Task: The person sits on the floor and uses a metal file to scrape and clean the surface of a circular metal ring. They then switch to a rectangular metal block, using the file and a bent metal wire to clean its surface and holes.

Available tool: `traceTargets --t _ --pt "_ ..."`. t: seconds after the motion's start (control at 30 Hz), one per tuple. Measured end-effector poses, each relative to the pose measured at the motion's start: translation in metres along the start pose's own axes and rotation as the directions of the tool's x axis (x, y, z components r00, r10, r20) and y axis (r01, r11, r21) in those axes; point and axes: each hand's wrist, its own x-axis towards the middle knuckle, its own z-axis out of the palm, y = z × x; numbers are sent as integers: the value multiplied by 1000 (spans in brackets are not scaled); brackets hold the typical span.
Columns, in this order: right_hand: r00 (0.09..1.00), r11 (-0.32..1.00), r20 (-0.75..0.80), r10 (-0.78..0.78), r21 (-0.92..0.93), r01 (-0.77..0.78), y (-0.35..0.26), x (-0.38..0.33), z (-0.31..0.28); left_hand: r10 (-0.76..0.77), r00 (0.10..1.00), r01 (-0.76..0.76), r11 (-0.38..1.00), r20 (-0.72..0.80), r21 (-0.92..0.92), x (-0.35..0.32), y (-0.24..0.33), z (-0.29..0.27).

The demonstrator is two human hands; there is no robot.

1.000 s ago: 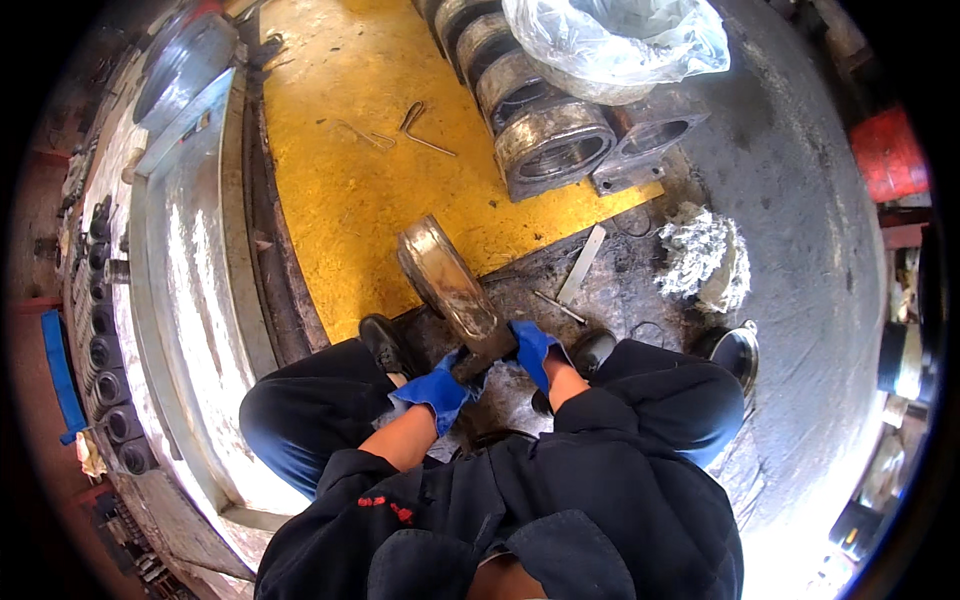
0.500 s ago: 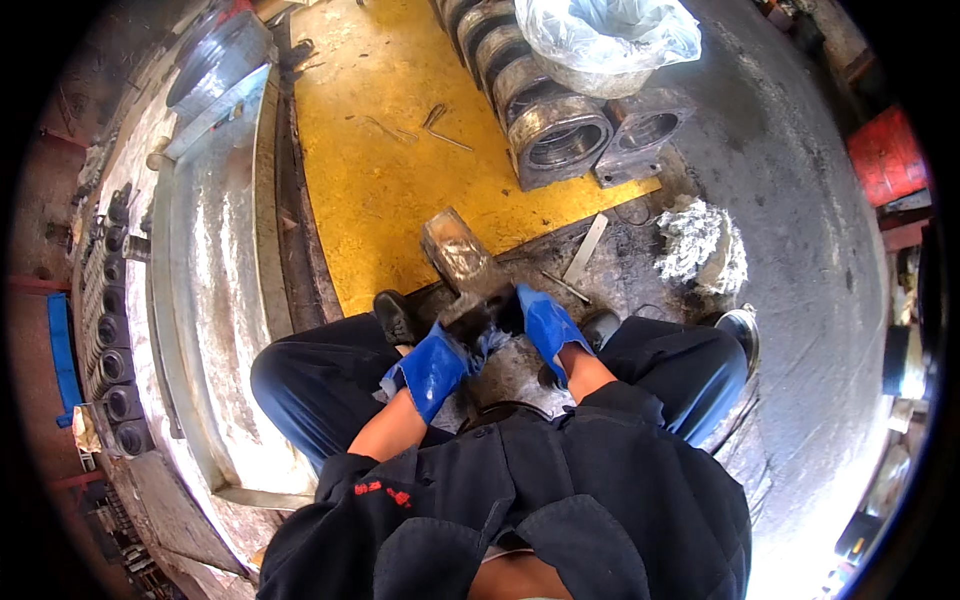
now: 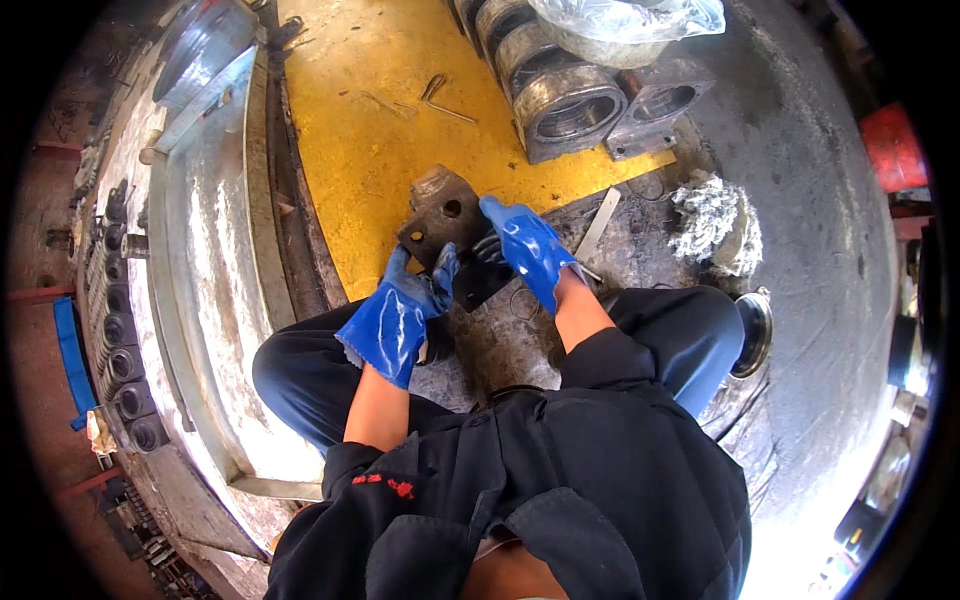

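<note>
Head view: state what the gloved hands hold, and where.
Both hands, left and right, hold a dark square metal plate with holes by its near edge.

bright daylight fills the scene, strongest on the yellow floor [image 3: 350, 130] in the upper middle of the frame. the steel tray [image 3: 210, 290] at the left throws back white glare in streaks, and the lower right of the frame burns out to near white. the plastic bag [image 3: 620, 20] at the top shines with small highlights. shadows are short and soft under the blue gloves on the hands. a black fisheye ring cuts off all four corners, and straight edges bow near it. the middle is fairly sharp; the rim smears and goes soft, and the dark jacket [image 3: 540, 500] at the bottom loses detail.
</note>
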Motion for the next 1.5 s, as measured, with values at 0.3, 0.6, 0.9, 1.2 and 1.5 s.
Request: traceTargets --t 0.3,0.6,0.9,1.2,1.5 --pt "966 973 122 -227 79 219 -12 39 13 105 992 -105 994 69 4 -10 24 23" --pt "907 823 183 -379 -382 421 -52 93 31 766 600 -572 210 230 793 -39 54 76" --pt "896 716 114 -429 -562 414 -91 156 86 671 289 154 -736 683 659 37 170 151" --pt "949 848 160 -271 -427 314 -72 158 69 535 667 105 -756 518 646 65 192 141" --pt "826 296 528 -199 835 -463 -7 169 2 526 623 -99 -680 578 726 49 179 129"
